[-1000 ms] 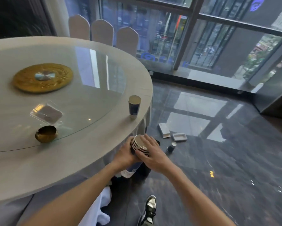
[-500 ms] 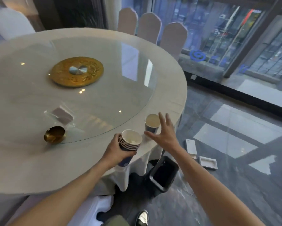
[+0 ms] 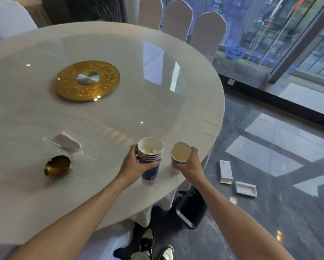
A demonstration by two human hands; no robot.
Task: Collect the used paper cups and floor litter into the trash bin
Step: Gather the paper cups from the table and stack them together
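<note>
The person's left hand (image 3: 136,166) is wrapped around a stack of nested blue-and-white paper cups (image 3: 150,158), held upright above the near edge of the round cloth-covered table (image 3: 26,203); small white scraps sit inside the top cup. Just beside it, the right hand (image 3: 190,166) has its fingers closed on the side of a single blue paper cup with a pale inside (image 3: 180,154), which stands at the table's rim. The two cups are close but apart.

Below the table edge, between the two forearms, a black rectangular trash bin (image 3: 192,209) stands on the dark polished floor, partly hidden by the hanging tablecloth and the right arm. Out on the floor to the right lie a flat white carton (image 3: 226,171), a white shallow box tray (image 3: 246,188) and a small round lid (image 3: 233,200).

On the glass turntable (image 3: 138,87) sit a gold ornamental centre disc (image 3: 87,80), a clear plastic card stand (image 3: 66,144) and a brass ashtray (image 3: 57,167). Three covered chairs (image 3: 178,17) stand behind.
</note>
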